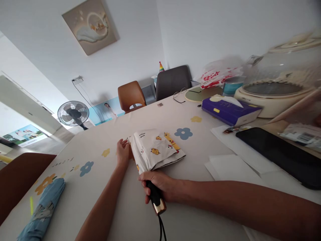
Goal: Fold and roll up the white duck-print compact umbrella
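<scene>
A folded white umbrella (155,149) with yellow duck prints lies across the middle of the table, its canopy panels loose and flattened to one side. My right hand (160,184) is wrapped round its black handle, which ends in a gold-coloured cap with a black wrist strap hanging down. Beside the canopy's left edge is my left hand (122,150), fingers loosely bent and a little apart. Whether its fingertips touch the cloth is hard to see. A second umbrella (43,211), blue and rolled up, rests at the lower left of the table.
Along the right side are a purple tissue box (230,110), a black phone (281,155), white paper sheets (233,170), a cream glass-lidded appliance (273,97) and a plastic bag (218,73). Glasses (179,95) lie at the back edge. Chairs (131,95) and a fan (74,113) stand beyond.
</scene>
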### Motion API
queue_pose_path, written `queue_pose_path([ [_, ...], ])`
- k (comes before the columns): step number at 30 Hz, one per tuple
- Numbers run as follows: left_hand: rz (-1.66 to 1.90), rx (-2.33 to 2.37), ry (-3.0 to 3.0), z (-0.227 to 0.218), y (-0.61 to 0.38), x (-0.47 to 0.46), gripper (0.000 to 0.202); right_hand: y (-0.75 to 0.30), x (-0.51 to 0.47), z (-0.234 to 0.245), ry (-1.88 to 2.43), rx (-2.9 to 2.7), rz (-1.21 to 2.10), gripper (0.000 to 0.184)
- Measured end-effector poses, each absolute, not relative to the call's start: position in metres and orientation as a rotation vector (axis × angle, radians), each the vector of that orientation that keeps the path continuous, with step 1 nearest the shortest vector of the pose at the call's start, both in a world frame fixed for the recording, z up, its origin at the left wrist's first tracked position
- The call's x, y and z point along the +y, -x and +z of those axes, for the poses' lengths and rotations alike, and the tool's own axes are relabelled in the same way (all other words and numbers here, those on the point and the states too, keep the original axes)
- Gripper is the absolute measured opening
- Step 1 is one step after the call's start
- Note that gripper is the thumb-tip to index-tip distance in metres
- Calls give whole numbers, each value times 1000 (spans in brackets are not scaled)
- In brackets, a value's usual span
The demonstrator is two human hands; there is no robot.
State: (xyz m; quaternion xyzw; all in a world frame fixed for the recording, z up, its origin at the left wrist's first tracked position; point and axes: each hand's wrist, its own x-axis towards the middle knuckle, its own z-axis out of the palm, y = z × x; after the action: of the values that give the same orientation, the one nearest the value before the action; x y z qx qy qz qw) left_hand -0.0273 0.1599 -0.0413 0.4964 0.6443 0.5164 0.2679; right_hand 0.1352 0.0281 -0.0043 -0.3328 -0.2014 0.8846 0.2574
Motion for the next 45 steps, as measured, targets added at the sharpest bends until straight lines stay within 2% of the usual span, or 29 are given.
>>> queue_pose_path([
  [9,1384,1730,-1379,-44,30,161,38,-132,31,-16,764,-620,2348,11],
  [30,1406,1681,-1430,-45,34,131,33,-133,25,-21,754,-599,2370,15],
  [45,1450,1631,-1374,-53,37,136,35,-143,19,-14,758,-595,2270,15],
])
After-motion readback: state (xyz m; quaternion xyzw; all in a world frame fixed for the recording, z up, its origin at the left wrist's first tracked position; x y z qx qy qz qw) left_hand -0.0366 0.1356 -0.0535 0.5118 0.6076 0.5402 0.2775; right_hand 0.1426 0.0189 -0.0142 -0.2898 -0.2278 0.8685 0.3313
